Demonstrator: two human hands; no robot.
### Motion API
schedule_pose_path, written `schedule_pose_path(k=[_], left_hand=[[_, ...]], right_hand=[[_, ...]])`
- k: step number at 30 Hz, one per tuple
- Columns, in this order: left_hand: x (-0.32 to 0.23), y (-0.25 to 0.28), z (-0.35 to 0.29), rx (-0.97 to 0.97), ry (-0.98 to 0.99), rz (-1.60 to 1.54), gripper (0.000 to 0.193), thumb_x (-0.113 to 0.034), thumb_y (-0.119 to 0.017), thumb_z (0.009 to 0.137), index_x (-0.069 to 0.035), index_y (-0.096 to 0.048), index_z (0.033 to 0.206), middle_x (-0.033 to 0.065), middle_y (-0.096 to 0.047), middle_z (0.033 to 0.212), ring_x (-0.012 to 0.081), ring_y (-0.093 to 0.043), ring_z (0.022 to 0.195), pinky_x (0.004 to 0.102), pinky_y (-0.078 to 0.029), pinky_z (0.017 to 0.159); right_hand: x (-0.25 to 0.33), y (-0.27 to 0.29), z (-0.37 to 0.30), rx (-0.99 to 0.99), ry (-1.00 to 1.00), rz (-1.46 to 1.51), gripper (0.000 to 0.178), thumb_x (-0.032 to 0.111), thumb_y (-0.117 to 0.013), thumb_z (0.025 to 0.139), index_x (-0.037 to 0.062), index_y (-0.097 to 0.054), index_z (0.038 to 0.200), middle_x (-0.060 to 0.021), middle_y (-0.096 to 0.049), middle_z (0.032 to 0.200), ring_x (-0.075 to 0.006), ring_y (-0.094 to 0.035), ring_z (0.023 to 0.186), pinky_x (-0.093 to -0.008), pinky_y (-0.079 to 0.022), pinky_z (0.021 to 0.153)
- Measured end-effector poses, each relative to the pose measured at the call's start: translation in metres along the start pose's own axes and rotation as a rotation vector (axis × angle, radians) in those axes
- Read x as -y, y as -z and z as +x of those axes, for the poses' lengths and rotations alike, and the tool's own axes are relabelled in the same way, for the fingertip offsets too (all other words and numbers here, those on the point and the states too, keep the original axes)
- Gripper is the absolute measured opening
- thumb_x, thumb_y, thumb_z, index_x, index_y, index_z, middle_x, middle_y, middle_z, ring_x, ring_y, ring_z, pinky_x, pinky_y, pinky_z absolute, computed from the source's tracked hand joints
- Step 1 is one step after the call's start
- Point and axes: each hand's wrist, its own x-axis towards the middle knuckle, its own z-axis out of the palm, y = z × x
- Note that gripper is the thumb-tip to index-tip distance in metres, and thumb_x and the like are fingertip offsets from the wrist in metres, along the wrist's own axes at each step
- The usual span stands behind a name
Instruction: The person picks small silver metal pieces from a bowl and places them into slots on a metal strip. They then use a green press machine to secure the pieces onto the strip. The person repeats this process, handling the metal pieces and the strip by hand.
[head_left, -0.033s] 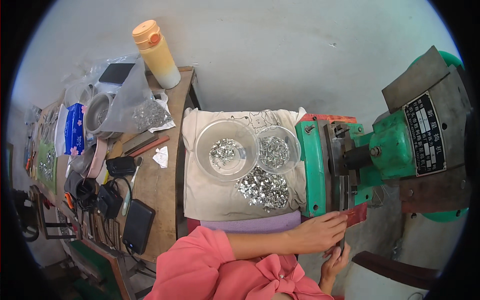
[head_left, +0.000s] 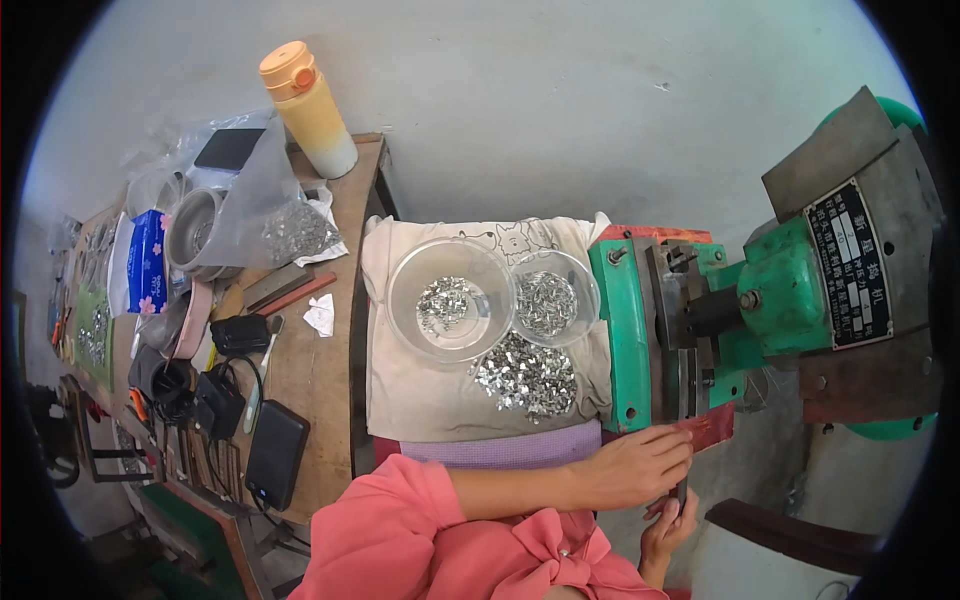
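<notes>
Right grip: the thumb and fingers of the right hand (head_left: 672,530) appear to pinch a dark slim piece (head_left: 682,492) from both sides.
Left grip: the left hand (head_left: 640,470) lies palm down just above it, fingers together and bent; its fingertips are hidden, so I cannot tell whether they pinch anything.
Dark slim piece, place: between the two hands, near the lower end of the green press (head_left: 785,300), below its red base (head_left: 715,428).
Dark slim piece, handling: probably stiff, hard to break and fairly light, perhaps slick if oily; best taken by its long sides, thumb against fingers, clear of the ends.
Dark slim piece, look: narrow, straight-edged, nearly black; mostly covered by fingers, so its full shape and material cannot be told.
Metal bits: a loose, silvery heap (head_left: 530,378) glints on the pale cloth (head_left: 420,400), left of the press.
Tubs: a larger clear tub (head_left: 400,290) and a smaller clear tub (head_left: 592,305) stand side by side behind the heap, both holding similar bits.
Purple mat: a strip (head_left: 500,447) shows along the cloth's near edge.
Wooden desk: at the far left, the desk (head_left: 325,400) carries a yellow bottle (head_left: 315,120) and a flat black block (head_left: 277,455).
</notes>
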Motion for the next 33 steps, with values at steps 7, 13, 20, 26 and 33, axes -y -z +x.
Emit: schedule_pose_path(k=[7,13,20,26,33], left_hand=[[0.014,0.066,-0.028,0.128,0.699,-0.493,0.026,-0.023,-0.066,0.094,-0.002,-0.066,0.109,0.0139,-0.064,0.096,0.0278,-0.065,0.090,0.0380,-0.054,0.082],[0.034,0.136,-0.073,-0.147,0.991,-0.704,0.018,-0.006,-0.073,0.087,-0.001,-0.068,0.104,0.0082,-0.068,0.100,0.0151,-0.065,0.088,0.0289,-0.051,0.078],[0.057,0.222,-0.063,-0.135,0.878,-0.202,0.033,0.000,-0.074,0.081,0.000,-0.071,0.114,0.0097,-0.070,0.099,0.0171,-0.066,0.090,0.0295,-0.051,0.081],[0.069,0.241,-0.079,-0.128,0.817,0.143,0.034,-0.002,-0.073,0.080,-0.003,-0.071,0.114,0.0123,-0.070,0.102,0.0277,-0.069,0.090,0.0352,-0.052,0.078],[0.068,0.237,-0.093,-0.305,0.934,0.107,0.030,-0.002,-0.072,0.081,-0.001,-0.070,0.110,0.0125,-0.069,0.099,0.0218,-0.067,0.084,0.0309,-0.052,0.075]], right_hand=[[0.035,-0.030,0.034,0.316,0.184,0.111,0.026,0.012,-0.060,0.096,-0.0030,-0.060,0.117,-0.0124,-0.069,0.082,-0.0203,-0.069,0.068,-0.0300,-0.053,0.063],[0.093,-0.093,0.096,0.554,0.130,0.476,0.039,-0.002,-0.071,0.088,-0.0020,-0.059,0.124,-0.0111,-0.067,0.111,-0.0169,-0.067,0.102,-0.0291,-0.053,0.087],[0.159,-0.154,0.165,0.759,0.231,0.603,0.044,0.001,-0.071,0.089,-0.0008,-0.055,0.131,-0.0137,-0.067,0.116,-0.0200,-0.069,0.098,-0.0325,-0.056,0.086],[0.187,-0.173,0.178,0.613,0.564,0.232,0.052,0.006,-0.071,0.087,0.0028,-0.053,0.135,-0.0225,-0.068,0.108,-0.0383,-0.068,0.090,-0.0410,-0.055,0.077],[0.158,-0.164,0.165,0.505,0.582,0.277,0.031,0.007,-0.072,0.088,-0.0002,-0.066,0.117,-0.0196,-0.071,0.102,-0.0353,-0.070,0.086,-0.0380,-0.055,0.075]])
